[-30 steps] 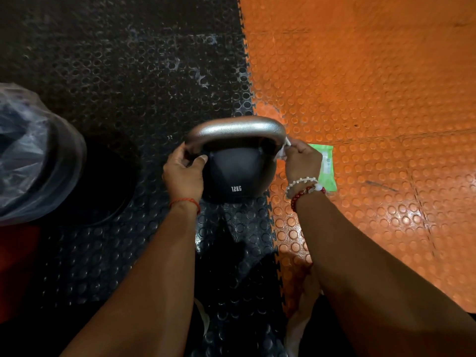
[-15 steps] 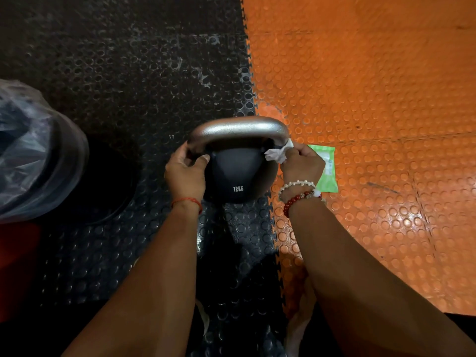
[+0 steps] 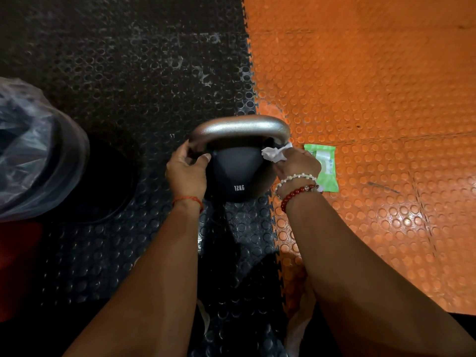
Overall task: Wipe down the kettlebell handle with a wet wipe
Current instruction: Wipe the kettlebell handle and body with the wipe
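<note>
A black 12 kg kettlebell (image 3: 238,173) with a silver handle (image 3: 239,128) stands on the floor where black and orange mats meet. My left hand (image 3: 186,171) grips the left leg of the handle, thumb on the inner side. My right hand (image 3: 298,164) pinches a crumpled white wet wipe (image 3: 274,154) against the lower right leg of the handle, where it joins the ball.
A green pack of wipes (image 3: 325,167) lies on the orange mat just right of my right hand. A bin lined with a clear plastic bag (image 3: 33,150) stands at the left on the black mat. Studded orange mat (image 3: 373,86) stretches to the right.
My right hand has slid the wipe down and inward along the right leg of the handle, so more of the wipe shows. The left hand keeps its hold.
</note>
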Demonstrator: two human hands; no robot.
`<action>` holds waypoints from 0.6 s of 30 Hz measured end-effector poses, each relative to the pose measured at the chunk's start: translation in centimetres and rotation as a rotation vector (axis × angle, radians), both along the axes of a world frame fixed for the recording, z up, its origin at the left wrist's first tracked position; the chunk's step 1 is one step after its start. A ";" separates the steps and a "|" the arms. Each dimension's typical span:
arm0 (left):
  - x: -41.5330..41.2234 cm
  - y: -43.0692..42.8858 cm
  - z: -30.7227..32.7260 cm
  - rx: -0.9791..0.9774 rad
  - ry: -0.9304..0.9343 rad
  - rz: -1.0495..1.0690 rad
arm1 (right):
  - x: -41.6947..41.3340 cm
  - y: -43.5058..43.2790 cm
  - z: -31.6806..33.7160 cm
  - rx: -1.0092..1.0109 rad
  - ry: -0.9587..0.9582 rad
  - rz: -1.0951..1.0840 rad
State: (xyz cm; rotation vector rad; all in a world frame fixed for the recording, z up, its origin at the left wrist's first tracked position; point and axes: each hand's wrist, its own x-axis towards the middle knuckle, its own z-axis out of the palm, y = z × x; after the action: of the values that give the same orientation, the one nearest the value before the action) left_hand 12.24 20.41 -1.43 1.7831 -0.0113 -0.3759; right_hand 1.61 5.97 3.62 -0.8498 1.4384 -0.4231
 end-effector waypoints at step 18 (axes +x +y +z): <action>0.0 0.0 -0.1 0.005 -0.014 0.004 | 1.2 1.2 1.6 0.288 -0.293 -0.267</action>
State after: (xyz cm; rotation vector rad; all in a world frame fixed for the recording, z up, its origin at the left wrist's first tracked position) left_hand 12.24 20.41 -1.51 1.7906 -0.0173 -0.3607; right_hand 2.80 7.14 5.19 -0.3480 1.3022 -0.5038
